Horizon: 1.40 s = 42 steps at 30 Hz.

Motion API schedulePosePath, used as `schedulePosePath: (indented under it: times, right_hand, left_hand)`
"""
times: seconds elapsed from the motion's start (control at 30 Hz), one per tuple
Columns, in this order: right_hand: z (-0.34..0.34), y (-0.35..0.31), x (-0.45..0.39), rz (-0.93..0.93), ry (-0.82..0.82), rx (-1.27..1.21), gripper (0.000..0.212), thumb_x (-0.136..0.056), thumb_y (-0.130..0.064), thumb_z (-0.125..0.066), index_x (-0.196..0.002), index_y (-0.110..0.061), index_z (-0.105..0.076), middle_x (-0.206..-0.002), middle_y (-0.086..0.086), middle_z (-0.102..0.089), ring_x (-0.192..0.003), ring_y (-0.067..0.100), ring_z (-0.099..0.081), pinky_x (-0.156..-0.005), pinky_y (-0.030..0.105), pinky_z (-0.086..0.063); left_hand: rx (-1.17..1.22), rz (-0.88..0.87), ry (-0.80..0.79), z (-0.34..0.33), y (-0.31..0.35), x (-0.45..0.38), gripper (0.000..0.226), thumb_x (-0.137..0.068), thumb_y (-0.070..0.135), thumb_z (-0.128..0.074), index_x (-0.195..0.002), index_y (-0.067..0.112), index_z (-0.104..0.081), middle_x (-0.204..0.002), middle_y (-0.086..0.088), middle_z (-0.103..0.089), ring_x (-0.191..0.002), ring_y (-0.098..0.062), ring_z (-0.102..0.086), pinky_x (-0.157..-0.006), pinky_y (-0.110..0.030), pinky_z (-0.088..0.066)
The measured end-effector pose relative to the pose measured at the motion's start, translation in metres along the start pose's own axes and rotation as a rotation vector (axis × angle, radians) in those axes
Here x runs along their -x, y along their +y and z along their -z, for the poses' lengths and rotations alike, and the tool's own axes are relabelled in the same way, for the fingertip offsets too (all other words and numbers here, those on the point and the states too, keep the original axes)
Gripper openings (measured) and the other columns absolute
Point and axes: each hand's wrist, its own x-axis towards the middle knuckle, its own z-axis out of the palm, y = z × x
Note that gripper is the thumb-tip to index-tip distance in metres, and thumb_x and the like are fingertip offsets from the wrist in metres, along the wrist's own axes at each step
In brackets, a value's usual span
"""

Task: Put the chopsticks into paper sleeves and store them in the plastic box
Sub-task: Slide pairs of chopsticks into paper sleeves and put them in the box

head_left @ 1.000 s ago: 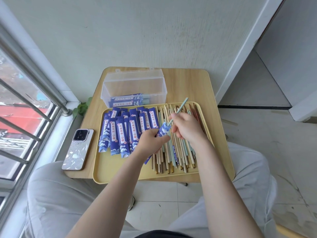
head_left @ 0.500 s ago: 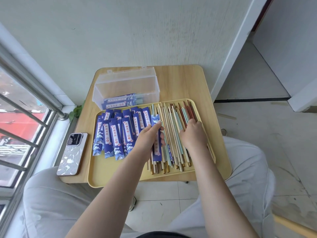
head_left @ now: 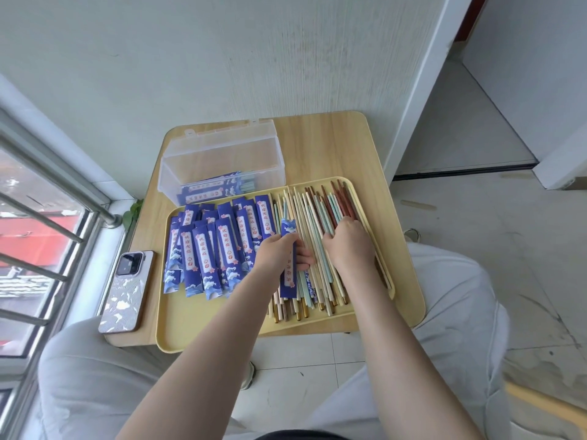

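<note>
A yellow tray (head_left: 203,325) on a small wooden table holds a pile of blue paper sleeves (head_left: 209,246) on its left half and a spread of loose chopsticks (head_left: 317,214) in several colours on its right half. My left hand (head_left: 279,255) grips one blue sleeve (head_left: 288,230), which lies lengthwise over the chopsticks. My right hand (head_left: 349,242) rests palm down on the chopsticks with its fingers curled among them; whether it pinches one is hidden. Behind the tray stands an open clear plastic box (head_left: 222,160) with a few sleeved chopsticks (head_left: 216,190) inside.
A phone (head_left: 127,290) in a patterned case lies on the table's left edge, beside a window with metal bars (head_left: 47,223). A wall rises right behind the table (head_left: 333,147). My knees sit under the tray's near edge. Tiled floor lies to the right.
One second ago my right hand held a light chopstick at the sleeve's mouth. Now the right hand is down on the chopstick pile, and the left hand has turned the sleeve lengthwise.
</note>
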Motion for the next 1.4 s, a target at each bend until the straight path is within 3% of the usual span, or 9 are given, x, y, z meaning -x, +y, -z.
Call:
schedulePosePath:
  times: [0.17,0.4,0.53,0.7,0.83,0.97,1.03,1.27,1.4]
  right_hand:
    - [-0.008,0.006,-0.003,0.007,0.033,-0.054,0.017,-0.096,-0.028,-0.062,-0.09,-0.014,-0.054,-0.078,0.004,-0.052,-0.062,0.02,-0.047,-0.043,0.024,-0.021]
    - [-0.015,0.009,-0.007,0.001,0.001,-0.103,0.021,-0.095,-0.024,-0.063,-0.079,-0.015,-0.052,-0.079,0.007,-0.052,-0.052,0.015,-0.045,-0.044,0.021,-0.026]
    - [-0.012,0.005,-0.009,-0.019,-0.097,-0.127,0.013,-0.094,-0.021,-0.066,-0.094,-0.009,-0.063,-0.09,0.007,-0.062,-0.073,0.024,-0.063,-0.055,0.024,-0.039]
    - [-0.007,0.002,-0.006,-0.075,-0.142,-0.199,0.034,-0.093,-0.021,-0.065,-0.062,-0.012,-0.055,-0.057,-0.001,-0.051,-0.047,0.015,-0.049,-0.044,0.022,-0.031]
    - [0.001,0.0,0.002,-0.039,-0.126,-0.265,0.033,-0.091,-0.017,-0.062,-0.06,-0.009,-0.055,-0.055,0.003,-0.053,-0.047,0.018,-0.05,-0.048,0.027,-0.043]
    - [0.006,-0.002,0.006,0.013,-0.073,-0.464,0.007,-0.093,-0.022,-0.062,-0.095,-0.015,-0.062,-0.083,0.001,-0.067,-0.073,0.016,-0.063,-0.066,0.032,-0.052]
    - [0.011,-0.005,0.007,0.062,-0.098,-0.589,0.011,-0.094,-0.021,-0.061,-0.104,-0.026,-0.058,-0.082,0.001,-0.069,-0.061,0.007,-0.058,-0.06,0.028,-0.049]
    - [0.044,-0.025,0.015,0.016,-0.339,-1.267,0.022,-0.098,-0.003,-0.05,-0.105,-0.01,-0.069,-0.091,0.011,-0.076,-0.047,0.014,-0.043,-0.046,0.024,-0.033]
    - [0.056,-0.039,0.017,0.069,-0.308,-1.48,0.009,-0.098,-0.011,-0.06,-0.096,-0.007,-0.067,-0.08,0.011,-0.074,-0.047,0.014,-0.052,-0.048,0.022,-0.033]
  left_hand:
    - [0.009,0.004,0.02,0.0,-0.001,0.0,0.013,-0.098,0.012,-0.055,-0.093,0.001,-0.059,-0.073,-0.017,-0.07,-0.061,-0.027,-0.069,-0.069,-0.038,-0.06]
    - [-0.004,-0.013,0.023,-0.001,-0.002,0.0,0.013,-0.099,0.013,-0.054,-0.094,0.002,-0.059,-0.075,-0.017,-0.071,-0.062,-0.027,-0.07,-0.079,-0.042,-0.06]
    - [-0.009,-0.016,0.021,0.001,-0.004,0.0,0.012,-0.099,0.012,-0.055,-0.096,0.001,-0.059,-0.072,-0.016,-0.072,-0.063,-0.027,-0.07,-0.077,-0.041,-0.06]
    - [-0.008,-0.01,0.018,0.001,-0.002,0.002,0.012,-0.099,0.012,-0.055,-0.096,0.001,-0.058,-0.074,-0.017,-0.071,-0.06,-0.026,-0.07,-0.069,-0.037,-0.061]
    - [-0.024,-0.014,0.009,0.001,-0.002,0.002,0.012,-0.1,0.012,-0.054,-0.098,0.001,-0.058,-0.073,-0.016,-0.072,-0.061,-0.026,-0.07,-0.07,-0.037,-0.06]
    - [0.02,0.02,-0.041,0.004,0.001,0.002,0.015,-0.099,0.013,-0.054,-0.1,-0.001,-0.06,-0.078,-0.018,-0.072,-0.068,-0.029,-0.071,-0.066,-0.035,-0.061]
    - [0.08,0.042,-0.077,0.008,0.004,0.003,0.014,-0.098,0.012,-0.052,-0.098,0.0,-0.06,-0.08,-0.018,-0.07,-0.069,-0.03,-0.07,-0.064,-0.035,-0.06]
    - [0.184,-0.025,-0.209,0.019,0.012,0.014,0.018,-0.095,0.006,-0.038,-0.097,0.004,-0.056,-0.076,-0.01,-0.058,-0.059,-0.023,-0.056,-0.066,-0.037,-0.048]
    - [0.153,-0.064,-0.145,0.025,0.016,0.017,0.05,-0.103,0.043,-0.031,-0.085,0.007,-0.06,-0.064,-0.007,-0.053,-0.051,-0.021,-0.047,-0.058,-0.032,-0.043]
